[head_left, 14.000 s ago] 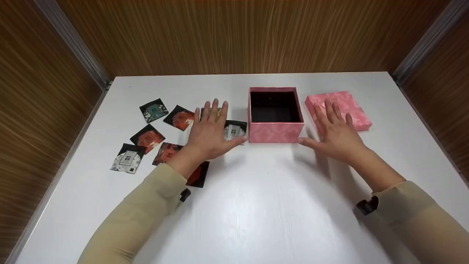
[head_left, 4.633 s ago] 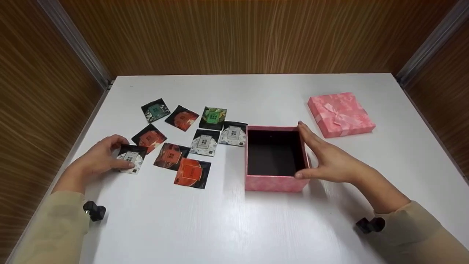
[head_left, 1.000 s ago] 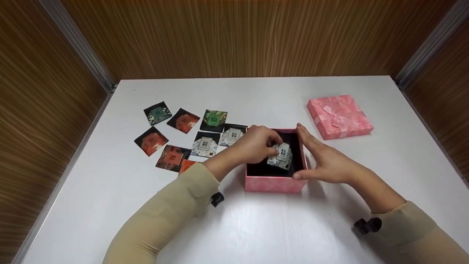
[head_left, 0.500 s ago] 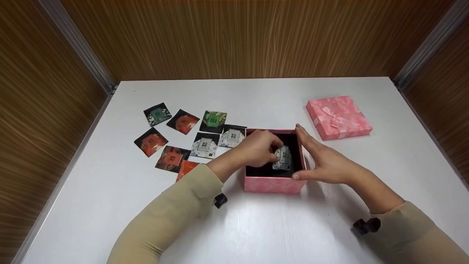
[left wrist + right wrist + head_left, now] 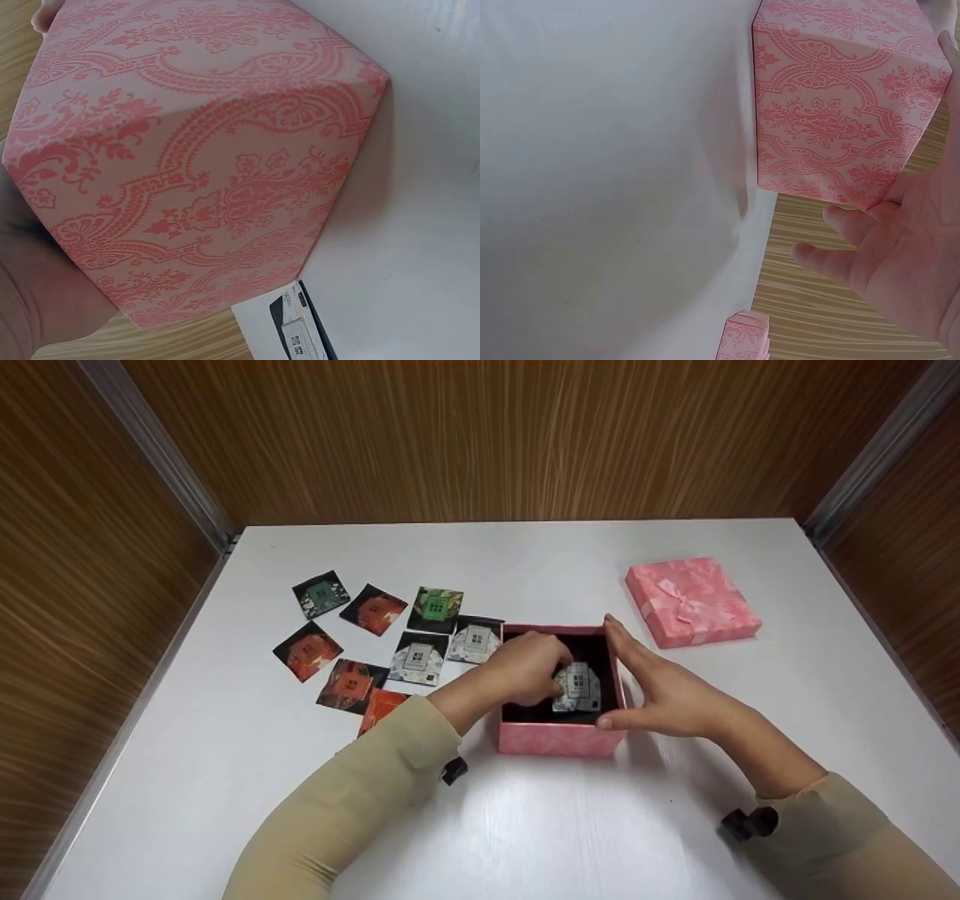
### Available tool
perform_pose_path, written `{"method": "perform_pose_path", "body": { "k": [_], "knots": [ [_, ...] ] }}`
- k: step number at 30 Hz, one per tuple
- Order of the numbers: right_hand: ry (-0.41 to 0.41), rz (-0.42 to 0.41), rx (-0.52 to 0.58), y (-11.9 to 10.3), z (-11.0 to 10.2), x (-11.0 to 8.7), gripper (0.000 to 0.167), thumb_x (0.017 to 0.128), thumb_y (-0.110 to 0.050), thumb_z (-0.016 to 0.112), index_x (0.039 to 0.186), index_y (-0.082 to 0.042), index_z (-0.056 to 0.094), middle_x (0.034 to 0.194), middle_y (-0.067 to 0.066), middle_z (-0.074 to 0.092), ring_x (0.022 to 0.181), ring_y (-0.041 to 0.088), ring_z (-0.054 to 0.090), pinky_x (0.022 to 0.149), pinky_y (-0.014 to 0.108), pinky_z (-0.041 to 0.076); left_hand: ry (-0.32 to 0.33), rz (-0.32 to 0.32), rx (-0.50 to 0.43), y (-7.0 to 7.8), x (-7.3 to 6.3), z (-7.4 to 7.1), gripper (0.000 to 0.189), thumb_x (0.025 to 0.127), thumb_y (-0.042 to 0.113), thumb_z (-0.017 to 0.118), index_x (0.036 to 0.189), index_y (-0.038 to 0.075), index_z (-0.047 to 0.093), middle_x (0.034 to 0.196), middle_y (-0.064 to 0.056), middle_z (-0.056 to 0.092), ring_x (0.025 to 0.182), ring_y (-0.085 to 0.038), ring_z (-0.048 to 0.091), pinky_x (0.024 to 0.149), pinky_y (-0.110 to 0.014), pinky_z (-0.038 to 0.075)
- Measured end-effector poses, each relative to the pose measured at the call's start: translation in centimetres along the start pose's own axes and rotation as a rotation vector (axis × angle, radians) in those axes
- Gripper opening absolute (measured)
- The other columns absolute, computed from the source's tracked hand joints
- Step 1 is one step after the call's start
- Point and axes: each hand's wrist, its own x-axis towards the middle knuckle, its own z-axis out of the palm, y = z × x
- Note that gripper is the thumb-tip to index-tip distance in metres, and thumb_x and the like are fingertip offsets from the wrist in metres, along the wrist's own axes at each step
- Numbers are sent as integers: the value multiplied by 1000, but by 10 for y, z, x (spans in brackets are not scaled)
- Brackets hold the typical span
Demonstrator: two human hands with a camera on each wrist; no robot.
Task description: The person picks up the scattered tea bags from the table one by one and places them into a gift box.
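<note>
A pink patterned gift box (image 5: 559, 740) with a dark inside stands open on the white table. My left hand (image 5: 529, 667) reaches down into it, thumb and fingers at the left edge of a black-and-white sachet (image 5: 579, 688) low in the box. Where exactly the fingertips meet the sachet is partly hidden. My right hand (image 5: 667, 690) holds the box's right side, thumb at the front corner and a finger at the back corner. In the right wrist view, other fingers (image 5: 829, 262) stick out past the box (image 5: 832, 112). In the left wrist view, the box wall hides the fingertips.
Several flat sachets lie left of the box, among them a green one (image 5: 435, 607), an orange one (image 5: 307, 651) and a white one (image 5: 476, 639) against the box. A pink lid (image 5: 694, 601) with a ribbon bow rests at the back right. Wood-grain panels (image 5: 517, 442) surround the table.
The black-and-white sachet has gone from the table's left into the box with my left hand, and lies flatter now. Earlier, the box was drawn nearer; my right hand stays on it.
</note>
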Motion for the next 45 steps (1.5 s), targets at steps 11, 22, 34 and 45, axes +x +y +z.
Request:
{"method": "perform_pose_path", "body": {
  "k": [11, 22, 34, 45],
  "knots": [
    [3, -4, 11, -1, 0, 0, 127, 85, -58, 85, 172, -20, -1, 178, 8, 3, 158, 33, 23, 120, 60, 32, -25, -43, 17, 1, 3, -1, 25, 91, 21, 83, 78, 15, 62, 76, 2, 59, 84, -20, 61, 77, -37, 51],
    [3, -7, 4, 0, 1, 1, 127, 85, -59, 84, 172, -20, 0, 178, 7, 2, 158, 34, 23, 121, 60, 31, -93, -69, 53, 4, 5, -3, 28, 93, 28, 84, 118, 16, 79, 112, 2, 76, 111, -21, 68, 95, -38, 54],
    [2, -6, 6, 0, 1, 0, 126, 86, -58, 84, 172, -22, -1, 178, 7, 3, 157, 35, 27, 119, 61, 34, -94, -42, -19, 4, 2, -8, 54, 95, 31, 83, 143, 12, 67, 139, -4, 69, 132, -24, 60, 111, -37, 47],
    [7, 7, 4, 0, 1, 0, 126, 85, -58, 84, 172, -24, 0, 178, 6, 4, 157, 37, 28, 119, 63, 34, 20, 63, -201, -8, -21, -36, 53, 98, 26, 79, 146, 7, 65, 140, -9, 69, 128, -25, 65, 111, -37, 47]
  ]
}}
